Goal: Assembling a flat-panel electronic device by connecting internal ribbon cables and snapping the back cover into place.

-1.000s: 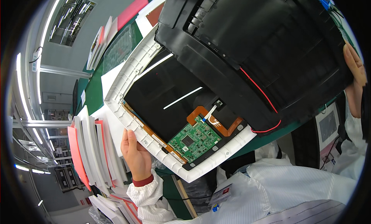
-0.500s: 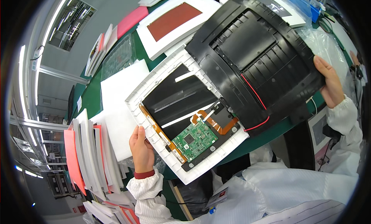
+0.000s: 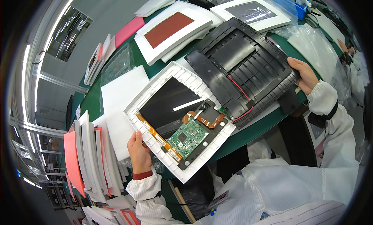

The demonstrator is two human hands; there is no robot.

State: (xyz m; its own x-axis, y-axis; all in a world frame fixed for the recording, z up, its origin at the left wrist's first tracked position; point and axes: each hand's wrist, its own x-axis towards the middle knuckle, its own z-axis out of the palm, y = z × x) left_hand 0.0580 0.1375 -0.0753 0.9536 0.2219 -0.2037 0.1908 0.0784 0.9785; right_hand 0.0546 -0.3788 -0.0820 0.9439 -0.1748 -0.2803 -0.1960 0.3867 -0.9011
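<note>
Along the lower-left edge of the white frame (image 3: 208, 151): left hand (image 3: 140, 153), fingers gripping it | right of the frame: black cover (image 3: 268, 75), right hand (image 3: 305, 75) grasping its outer edge | inside the frame: dark screen (image 3: 167, 104), green circuit board (image 3: 187, 138)

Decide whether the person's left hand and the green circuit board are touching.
Apart. The head view shows the white frame and orange strip lying between the left hand and the green circuit board.
</note>
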